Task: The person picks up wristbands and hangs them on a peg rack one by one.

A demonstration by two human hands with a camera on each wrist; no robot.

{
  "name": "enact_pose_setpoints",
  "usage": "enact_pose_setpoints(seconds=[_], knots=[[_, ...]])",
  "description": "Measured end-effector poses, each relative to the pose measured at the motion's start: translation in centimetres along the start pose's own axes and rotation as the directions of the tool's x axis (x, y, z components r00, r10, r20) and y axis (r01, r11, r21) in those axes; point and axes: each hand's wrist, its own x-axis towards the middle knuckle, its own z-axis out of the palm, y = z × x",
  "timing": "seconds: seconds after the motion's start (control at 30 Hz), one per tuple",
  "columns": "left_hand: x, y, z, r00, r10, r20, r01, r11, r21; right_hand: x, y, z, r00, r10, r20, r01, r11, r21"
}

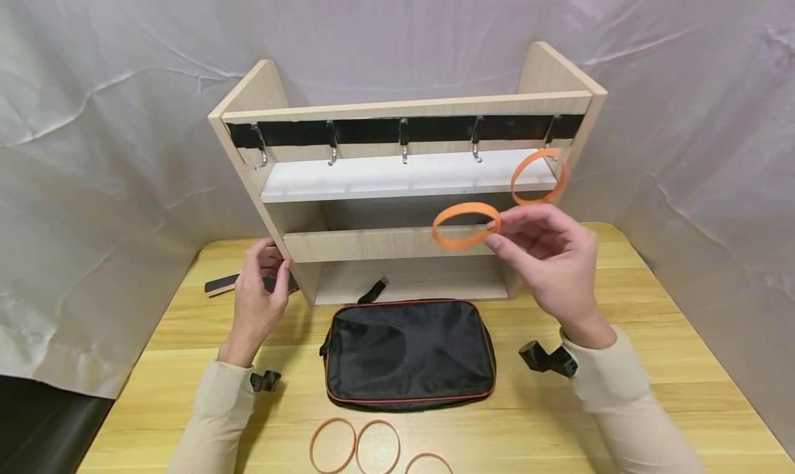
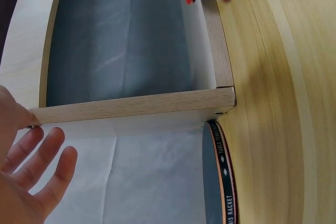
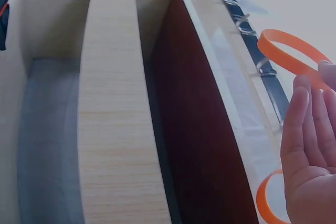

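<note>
Before the shelf unit, my right hand (image 1: 553,260) pinches an orange wristband (image 1: 466,225) between thumb and fingertips. The band is held out to the left, its loop tilted. Another orange wristband (image 1: 539,177) hangs from the rightmost metal hook, behind and above that hand. My left hand (image 1: 257,294) is at the left side panel of the wooden shelf (image 1: 388,245), its thumb at the front edge. In the left wrist view its other fingers lie loosely bent along the panel's outer side. Several metal hooks (image 1: 404,143) line the black strip across the shelf's upper front.
A black zipped bag (image 1: 410,353) with red piping lies before the shelf. Nearer are orange wristbands (image 1: 332,446) on the wooden table (image 1: 671,363). A table tennis racket (image 2: 220,171) lies outside the left panel. A small black piece (image 1: 373,292) sits in the bottom compartment.
</note>
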Motion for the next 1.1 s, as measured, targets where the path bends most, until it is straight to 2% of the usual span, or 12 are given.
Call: enact_pose_setpoints(seconds=[0.3,0.5,0.73,0.97,1.1], knots=[[0.0,0.1,0.0,1.000,-0.010,-0.008,0.010,1.000,-0.019,2.1,-0.6,-0.1,0.995,0.025,-0.098,-0.024,1.000,0.018],[0.0,0.1,0.0,1.000,-0.015,0.005,0.015,1.000,-0.011,2.6,-0.3,-0.4,0.985,0.047,-0.164,-0.046,0.999,0.010],[-0.2,-0.1,0.0,1.000,-0.011,0.004,0.011,1.000,-0.002,3.2,0.1,-0.6,0.977,0.038,-0.208,-0.038,0.999,0.004],[-0.2,-0.3,0.1,1.000,0.013,-0.017,-0.013,1.000,-0.004,2.9,0.4,-0.7,0.965,0.071,-0.254,-0.087,0.995,-0.053],[-0.1,-0.3,0.0,1.000,0.000,-0.009,-0.001,1.000,-0.006,2.5,0.6,-0.7,0.958,0.097,-0.270,-0.107,0.994,-0.023]])
